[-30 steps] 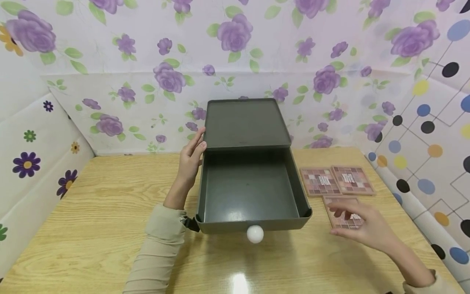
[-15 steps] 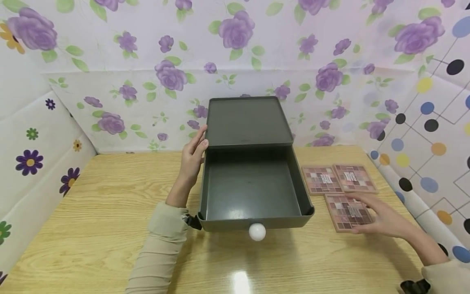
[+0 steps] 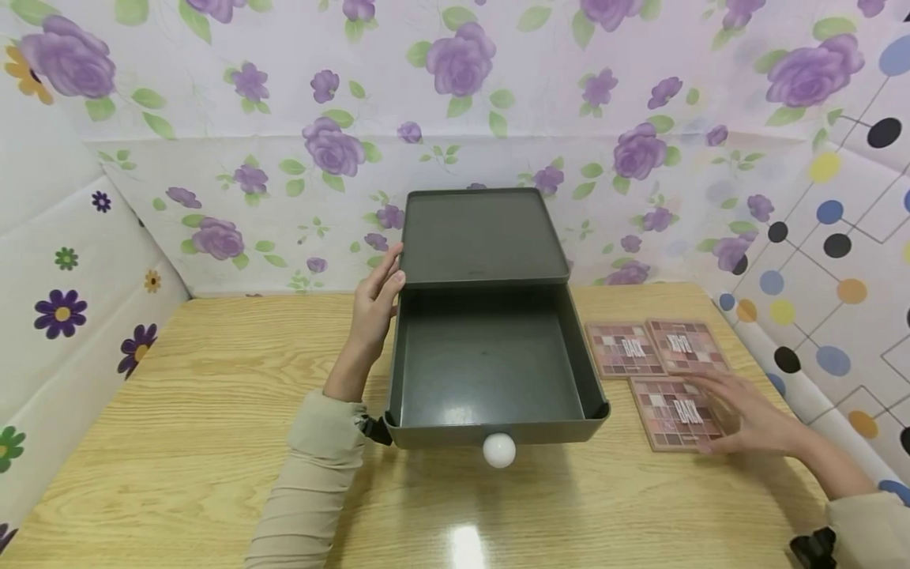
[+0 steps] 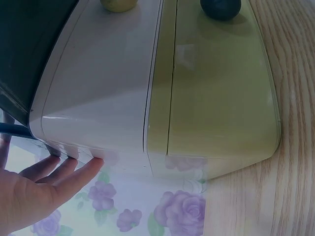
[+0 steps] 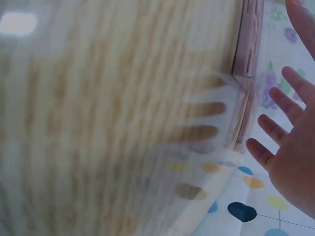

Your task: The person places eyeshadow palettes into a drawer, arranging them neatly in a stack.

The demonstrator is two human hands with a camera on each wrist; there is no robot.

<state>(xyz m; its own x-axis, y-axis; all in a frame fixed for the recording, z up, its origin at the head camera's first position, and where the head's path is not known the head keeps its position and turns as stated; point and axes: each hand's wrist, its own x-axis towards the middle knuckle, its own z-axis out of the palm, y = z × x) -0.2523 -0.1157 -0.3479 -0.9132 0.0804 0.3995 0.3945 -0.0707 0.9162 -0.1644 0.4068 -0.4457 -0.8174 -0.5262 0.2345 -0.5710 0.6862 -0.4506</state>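
A dark grey drawer box (image 3: pixel 479 237) stands at the back of the wooden table. Its drawer (image 3: pixel 490 367) is pulled out and empty, with a white knob (image 3: pixel 499 449) on the front. My left hand (image 3: pixel 378 300) lies flat against the box's left side, fingers straight; in the left wrist view those fingers (image 4: pixel 74 169) touch the box wall (image 4: pixel 98 98). Three pink eyeshadow palettes lie to the drawer's right. My right hand (image 3: pixel 742 412) is spread over the right edge of the nearest palette (image 3: pixel 671 411). I cannot tell if it touches. The right wrist view shows the spread fingers (image 5: pixel 275 132) beside that palette's edge (image 5: pixel 246 73).
Two more palettes (image 3: pixel 623 349) (image 3: pixel 686 346) lie side by side behind the near one. Flowered panels wall the table at the back and left, and a dotted panel (image 3: pixel 817 261) on the right. Bare wood table (image 3: pixel 213 411) stretches to the left and front.
My right hand has moved right, from over the near palette's middle to its right edge, uncovering most of it. The left hand and the drawer have stayed put.
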